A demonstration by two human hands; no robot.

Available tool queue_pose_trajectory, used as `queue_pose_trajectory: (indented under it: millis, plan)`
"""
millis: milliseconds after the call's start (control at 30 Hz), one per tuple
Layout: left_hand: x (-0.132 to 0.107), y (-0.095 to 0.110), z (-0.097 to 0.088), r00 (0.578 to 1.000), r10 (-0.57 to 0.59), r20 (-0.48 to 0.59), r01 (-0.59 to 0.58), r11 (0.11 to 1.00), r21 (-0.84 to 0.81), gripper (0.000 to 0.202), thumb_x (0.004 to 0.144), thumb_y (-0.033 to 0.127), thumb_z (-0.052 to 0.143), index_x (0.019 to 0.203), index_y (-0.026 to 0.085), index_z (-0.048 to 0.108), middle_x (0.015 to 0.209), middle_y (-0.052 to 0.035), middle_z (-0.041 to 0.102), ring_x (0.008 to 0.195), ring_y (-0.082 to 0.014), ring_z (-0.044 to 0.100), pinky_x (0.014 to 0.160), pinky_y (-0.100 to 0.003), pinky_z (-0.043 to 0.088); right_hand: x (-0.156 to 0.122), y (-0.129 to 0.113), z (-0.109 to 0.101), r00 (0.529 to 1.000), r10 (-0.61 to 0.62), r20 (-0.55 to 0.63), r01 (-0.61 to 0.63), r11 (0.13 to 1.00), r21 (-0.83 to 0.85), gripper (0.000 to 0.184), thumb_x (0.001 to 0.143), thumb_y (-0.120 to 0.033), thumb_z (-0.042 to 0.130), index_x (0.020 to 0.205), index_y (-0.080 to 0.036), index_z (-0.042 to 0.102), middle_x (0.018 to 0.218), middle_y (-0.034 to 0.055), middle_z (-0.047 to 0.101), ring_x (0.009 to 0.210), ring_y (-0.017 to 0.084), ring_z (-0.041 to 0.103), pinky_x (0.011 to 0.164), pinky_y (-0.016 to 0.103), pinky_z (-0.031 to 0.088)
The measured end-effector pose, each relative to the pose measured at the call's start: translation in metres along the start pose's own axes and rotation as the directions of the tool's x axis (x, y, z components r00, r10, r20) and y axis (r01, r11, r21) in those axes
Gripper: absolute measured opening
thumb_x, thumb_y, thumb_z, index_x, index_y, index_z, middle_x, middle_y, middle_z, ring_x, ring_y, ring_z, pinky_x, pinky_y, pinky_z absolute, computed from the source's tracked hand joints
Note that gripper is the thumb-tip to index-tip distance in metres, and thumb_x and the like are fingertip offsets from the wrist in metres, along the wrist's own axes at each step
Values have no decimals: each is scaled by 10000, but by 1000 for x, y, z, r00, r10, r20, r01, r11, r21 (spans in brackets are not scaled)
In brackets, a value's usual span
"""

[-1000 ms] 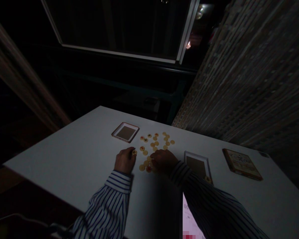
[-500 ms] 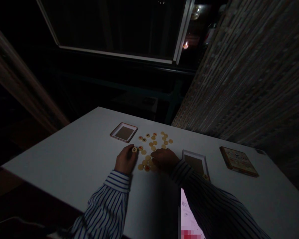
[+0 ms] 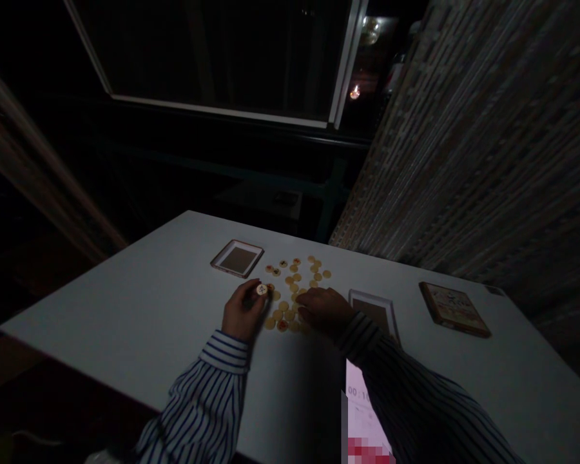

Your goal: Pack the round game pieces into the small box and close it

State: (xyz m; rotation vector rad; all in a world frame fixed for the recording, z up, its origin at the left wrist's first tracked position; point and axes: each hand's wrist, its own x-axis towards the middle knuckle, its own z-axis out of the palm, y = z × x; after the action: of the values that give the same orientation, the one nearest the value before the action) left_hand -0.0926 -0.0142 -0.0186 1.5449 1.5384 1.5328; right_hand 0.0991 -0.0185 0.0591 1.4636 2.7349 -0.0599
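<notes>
Round wooden Chinese chess pieces (image 3: pixel 289 314) lie scattered across the white table (image 3: pixel 125 303), most showing plain faces, some showing red or black characters. Between thumb and fingers, my left hand (image 3: pixel 242 309) pinches one chess piece (image 3: pixel 261 289), its dark character facing up. My right hand (image 3: pixel 325 310) is low over the right side of the spread, fingers curled down among the pieces. Whatever is in those fingers is hidden. Just beyond my left hand, a few pieces with characters (image 3: pixel 283 263) sit face up.
A shallow open tray (image 3: pixel 216 262) stands at the back left; another open tray (image 3: pixel 393 316) is partly behind my right sleeve. Farther right lies a box with a printed lid (image 3: pixel 457 309). A lit phone (image 3: pixel 360 406) is at the near edge. String curtains (image 3: pixel 483 148) hang at right.
The chess piece in my left hand has turned slightly and shows its face more plainly. My right hand stays curled over the pieces, and the view has shifted a little.
</notes>
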Motion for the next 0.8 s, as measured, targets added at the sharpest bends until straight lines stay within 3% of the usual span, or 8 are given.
queue_pose_trajectory:
  millis: [333,800]
  plan:
    - [-8,23,5,994,74,78,-72,997,-27,354,709,336,586,1017,163,566,965,-67,633,829,-162,603,798,-318,494,-16,15,-10,996,66,-58,-62,996,70,319,853,-290,379,1104,-197,552,1041,71,613,974,171,547,838,302,373]
    - [-17,53,22,978,155,142,-153,988,-25,331,708,329,605,998,172,578,946,-56,648,840,-159,602,805,-307,486,-44,35,-7,977,128,-169,-94,977,193,312,854,-288,392,1089,-181,568,1015,54,633,932,155,565,818,284,394]
